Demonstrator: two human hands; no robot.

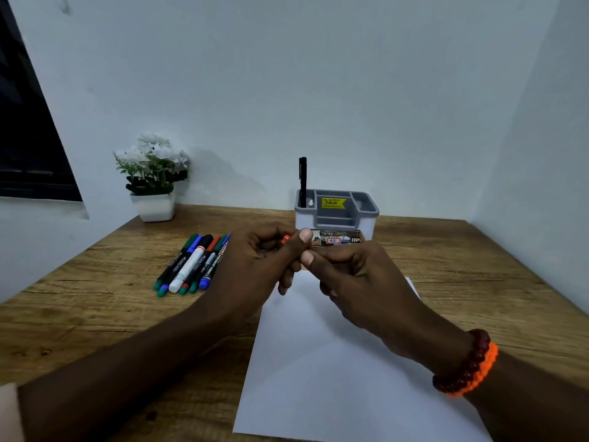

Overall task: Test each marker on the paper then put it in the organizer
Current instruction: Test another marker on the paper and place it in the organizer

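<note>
Holding one orange-tipped marker (pixel 286 239) between them, the left hand (pixel 255 263) and right hand (pixel 353 275) curl around it above the white paper sheet (pixel 318 362). Judged light, rigid and smooth; grip mid-barrel. The grey plastic organizer (pixel 336 215) stands just beyond the hands; the worktop (pixel 478 266) right of them lies open.

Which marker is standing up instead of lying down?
The black marker in the left compartment of the grey organizer. It stands upright, while the pile of markers lies flat on the wooden table.
</note>
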